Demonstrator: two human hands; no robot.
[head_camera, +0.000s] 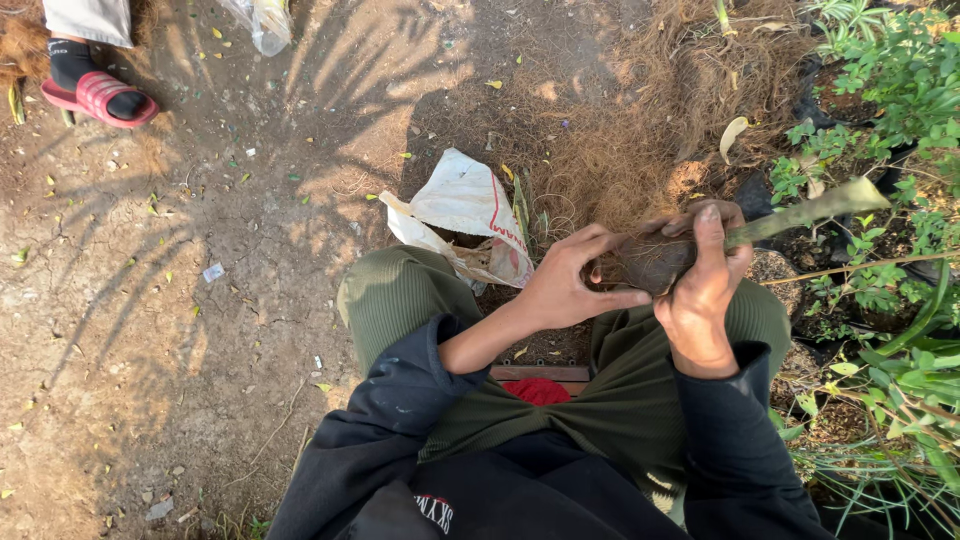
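From the head camera I look straight down on my own lap, green trousers and dark sleeves filling the lower half of the view. My left hand (565, 290) sits just right of centre, fingers curled shut around the near end of a dark, fibrous root ball (650, 262). The thumb runs along its underside and the fingertips press on its top at about nine o'clock of the clump. My right hand (705, 290) is closed on the same root ball from the three o'clock side, its fingers folded over the top and its thumb laid upward along it. So the clump lies between the two hands, touching both, held above my knees.

Out of the right hand's grip a green stalk (810, 210) sticks out toward two o'clock, ending in a blunt cut tip among the leaves.

At eleven o'clock from the hands a crumpled white sack (460, 205) lies on the bare dirt, just beside my left knee. Behind the hands, at twelve o'clock, is a heap of brown fibre (640, 130). Leafy green plants (900, 90) line the right edge, from one to five o'clock. Far off at ten o'clock, in the top left corner, another person's foot in a pink slide sandal (100, 97) rests on the ground. Between my thighs a red patch shows on a low stool (540, 378).
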